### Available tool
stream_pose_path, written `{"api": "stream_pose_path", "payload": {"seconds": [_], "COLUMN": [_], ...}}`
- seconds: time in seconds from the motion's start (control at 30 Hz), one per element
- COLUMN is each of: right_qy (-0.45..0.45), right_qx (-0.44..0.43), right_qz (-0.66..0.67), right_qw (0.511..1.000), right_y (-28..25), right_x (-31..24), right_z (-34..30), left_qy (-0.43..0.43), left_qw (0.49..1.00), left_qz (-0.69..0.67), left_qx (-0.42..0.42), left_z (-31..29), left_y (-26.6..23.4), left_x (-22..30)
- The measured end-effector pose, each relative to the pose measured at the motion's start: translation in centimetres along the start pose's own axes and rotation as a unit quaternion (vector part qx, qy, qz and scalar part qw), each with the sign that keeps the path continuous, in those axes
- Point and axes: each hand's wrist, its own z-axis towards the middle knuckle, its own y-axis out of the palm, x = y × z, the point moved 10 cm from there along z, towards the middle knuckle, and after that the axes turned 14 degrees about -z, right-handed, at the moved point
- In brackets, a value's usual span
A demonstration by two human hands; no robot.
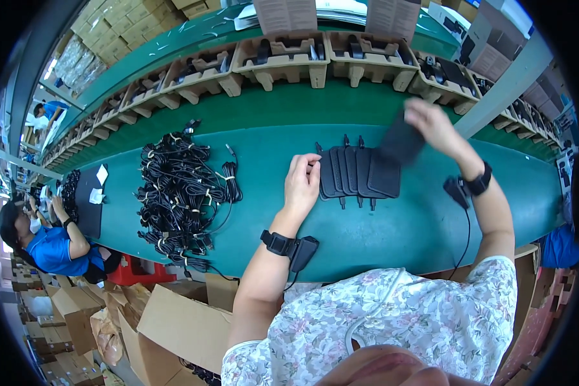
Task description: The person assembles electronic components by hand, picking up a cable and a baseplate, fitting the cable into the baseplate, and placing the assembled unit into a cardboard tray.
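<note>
A row of flat black rectangular pads (385, 174) with rounded corners lies overlapped like fanned cards on the green workbench. Short black plugs or stubs stick out at their far and near ends. At the row's left edge rests my left hand (302, 183), fingers slightly apart and bent, fingertips against the outermost pad. Beyond the row's right end, my right hand (430, 125) grips another black pad (402, 138) by its upper right part; this pad is raised and smeared by motion. Each wrist wears a strap with a small black device.
A large heap of bundled black cables (180, 186) covers the bench to the left. Cardboard trays (282, 58) with black parts line the far side. A grey metal post (511, 80) stands at right. Open cartons (183, 321) sit below. Another person (51, 248) works at far left.
</note>
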Motion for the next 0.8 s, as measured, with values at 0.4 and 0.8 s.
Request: {"api": "stream_pose_path", "payload": {"seconds": [0.4, 0.8], "right_qy": [-0.024, -0.029], "right_qx": [0.337, 0.192], "right_qz": [-0.165, -0.313], "right_qw": [0.927, 0.929], "right_y": [-7.6, 1.9], "right_x": [9.5, 9.5], "right_z": [19.1, 20.3], "left_qy": [-0.042, -0.02], "left_qw": [0.998, 1.0], "left_qz": [-0.037, -0.01], "left_qx": [0.001, 0.018], "left_z": [0.1, -0.1], "left_y": [-0.1, -0.5], "left_x": [-0.3, 0.3]}}
